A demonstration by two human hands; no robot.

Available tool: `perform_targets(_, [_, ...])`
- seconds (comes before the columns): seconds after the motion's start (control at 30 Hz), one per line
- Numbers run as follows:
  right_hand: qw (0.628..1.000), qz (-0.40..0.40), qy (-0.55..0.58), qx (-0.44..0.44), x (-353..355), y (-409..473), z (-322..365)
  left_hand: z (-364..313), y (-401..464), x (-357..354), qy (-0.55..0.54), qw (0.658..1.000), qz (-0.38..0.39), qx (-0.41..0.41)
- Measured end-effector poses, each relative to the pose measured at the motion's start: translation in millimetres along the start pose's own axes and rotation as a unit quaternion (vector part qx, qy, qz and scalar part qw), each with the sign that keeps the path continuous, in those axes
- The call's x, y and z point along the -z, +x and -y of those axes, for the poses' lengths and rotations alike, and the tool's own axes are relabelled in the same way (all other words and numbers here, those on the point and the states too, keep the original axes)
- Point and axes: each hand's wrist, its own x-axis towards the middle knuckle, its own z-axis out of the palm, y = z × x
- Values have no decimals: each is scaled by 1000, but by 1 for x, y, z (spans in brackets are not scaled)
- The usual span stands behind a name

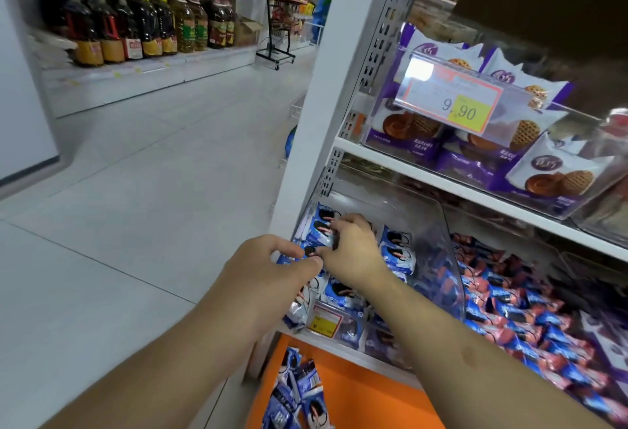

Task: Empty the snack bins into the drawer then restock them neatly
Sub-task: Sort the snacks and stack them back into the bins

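A clear plastic snack bin point(438, 252) sits on the lower shelf, holding several blue-and-white cookie packets point(396, 252). My right hand point(353, 252) reaches into the bin's left side, its fingers curled round a blue packet point(321, 228). Just left of it, my left hand point(272, 269) pinches blue packets at the bin's front left corner. Below the shelf an orange drawer point(356, 391) stands open, with several blue packets point(295, 394) lying in its left end.
To the right sits another bin of pink-and-blue packets point(516, 299). The shelf above carries a clear bin of purple waffle-cookie packs point(475, 153) with a 9.90 price tag point(452, 102). A white shelf upright point(319, 89) stands left of the bins. Oil bottles point(142, 24) line the far aisle.
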Motion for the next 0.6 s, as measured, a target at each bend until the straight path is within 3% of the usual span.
perform_targets(0.3, [996, -41, -73, 30, -7, 1, -11, -6, 4, 1, -104, 992, 48, 52])
perform_targets(0.4, [994, -55, 93, 3, 14, -18, -4, -6, 1, -3, -146, 987, 51, 42])
perform_targets(0.5, [943, -32, 328, 40, 58, -69, 4, -3, -2, -7, -152, 987, 42, 25])
perform_targets(0.6, [944, 41, 290, 150, 91, -123, 8, -3, -6, -14, -135, 989, 54, 5])
